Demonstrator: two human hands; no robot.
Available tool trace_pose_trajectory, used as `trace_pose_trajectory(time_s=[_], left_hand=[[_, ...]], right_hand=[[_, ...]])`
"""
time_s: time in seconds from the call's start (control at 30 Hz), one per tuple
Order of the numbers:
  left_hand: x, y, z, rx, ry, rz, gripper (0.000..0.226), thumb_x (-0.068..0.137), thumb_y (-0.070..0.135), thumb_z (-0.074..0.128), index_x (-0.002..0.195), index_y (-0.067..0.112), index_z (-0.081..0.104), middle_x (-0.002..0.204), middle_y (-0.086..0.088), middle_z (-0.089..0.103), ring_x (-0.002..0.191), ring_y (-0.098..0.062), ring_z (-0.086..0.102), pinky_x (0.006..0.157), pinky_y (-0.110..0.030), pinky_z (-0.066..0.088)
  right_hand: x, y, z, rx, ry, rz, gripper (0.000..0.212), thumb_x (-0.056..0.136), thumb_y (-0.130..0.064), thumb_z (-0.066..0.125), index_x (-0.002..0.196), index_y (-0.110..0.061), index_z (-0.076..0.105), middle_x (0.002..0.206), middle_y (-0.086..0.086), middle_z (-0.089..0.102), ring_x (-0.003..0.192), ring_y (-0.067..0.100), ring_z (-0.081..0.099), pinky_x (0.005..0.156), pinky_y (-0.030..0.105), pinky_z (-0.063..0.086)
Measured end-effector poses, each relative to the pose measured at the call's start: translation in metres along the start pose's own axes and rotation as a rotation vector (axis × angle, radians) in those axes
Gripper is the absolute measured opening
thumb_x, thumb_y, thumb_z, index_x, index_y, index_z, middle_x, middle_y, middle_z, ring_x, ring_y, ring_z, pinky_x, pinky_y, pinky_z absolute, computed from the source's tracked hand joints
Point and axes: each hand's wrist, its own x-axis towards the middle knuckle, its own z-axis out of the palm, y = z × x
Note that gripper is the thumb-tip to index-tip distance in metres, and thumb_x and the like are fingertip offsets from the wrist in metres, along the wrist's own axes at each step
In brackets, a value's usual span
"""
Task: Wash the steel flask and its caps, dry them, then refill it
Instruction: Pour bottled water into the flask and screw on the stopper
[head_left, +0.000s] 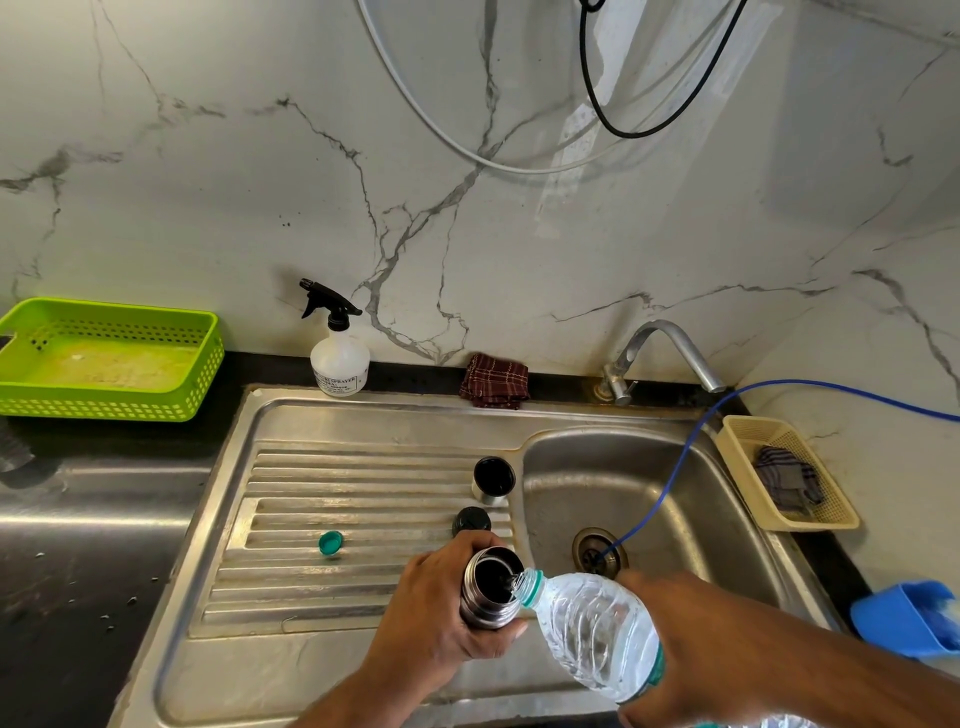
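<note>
Gripping flask (490, 597) and bottle (592, 631), hands (431, 613) (675, 644) hide both bases.

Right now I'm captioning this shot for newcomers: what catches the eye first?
The pour at bottom centre: the left hand grips the open steel flask while the right hand tips a clear water bottle at its mouth. Next, the lime-green basket at far left.

You had a green basket (104, 405) at 9 o'clock of the frame | spray bottle (338, 358) stood at its 3 o'clock | black cable (631, 136) hung at 1 o'clock | blue hose (680, 462) ran from 3 toward 5 o'clock | beige basket (810, 521) at 4 o'clock held a grey cloth (787, 480).
</note>
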Motion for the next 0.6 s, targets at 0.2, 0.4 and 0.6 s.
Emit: trace_pose_trajectory(time_s=[0.2, 0.4, 0.6], left_hand=[[-0.0010, 0.0000, 0.0007, 0.010, -0.003, 0.003, 0.061, 0.067, 0.069, 0.080, 0.115, 0.045, 0.051, 0.108, 0.031, 0.063, 0.101, 0.002, 0.062, 0.098, -0.026, 0.046], [0.0012, 0.0003, -0.0003, -0.011, -0.007, 0.010, 0.059, 0.067, 0.065, 0.083, 0.114, 0.043, 0.052, 0.104, 0.027, 0.065, 0.094, -0.002, 0.065, 0.093, -0.032, 0.051], [0.0002, 0.0005, -0.0006, -0.016, -0.001, 0.019, 0.059, 0.068, 0.064, 0.083, 0.113, 0.045, 0.051, 0.105, 0.027, 0.065, 0.094, -0.001, 0.065, 0.091, -0.033, 0.052]], right_hand=[[0.0011, 0.0001, 0.0001, 0.017, 0.006, 0.008, 0.081, 0.071, -0.060, 0.083, 0.140, -0.042, 0.045, 0.129, -0.024, 0.058, 0.115, -0.002, 0.058, 0.095, 0.018, 0.049], [0.0005, 0.0001, 0.0000, 0.001, 0.016, 0.009, 0.078, 0.071, -0.060, 0.082, 0.138, -0.043, 0.046, 0.126, -0.025, 0.059, 0.113, -0.003, 0.059, 0.093, 0.018, 0.050], [0.0001, 0.0003, -0.0001, 0.006, 0.018, 0.009, 0.079, 0.071, -0.060, 0.082, 0.139, -0.044, 0.045, 0.126, -0.025, 0.059, 0.113, -0.004, 0.059, 0.093, 0.018, 0.050]])
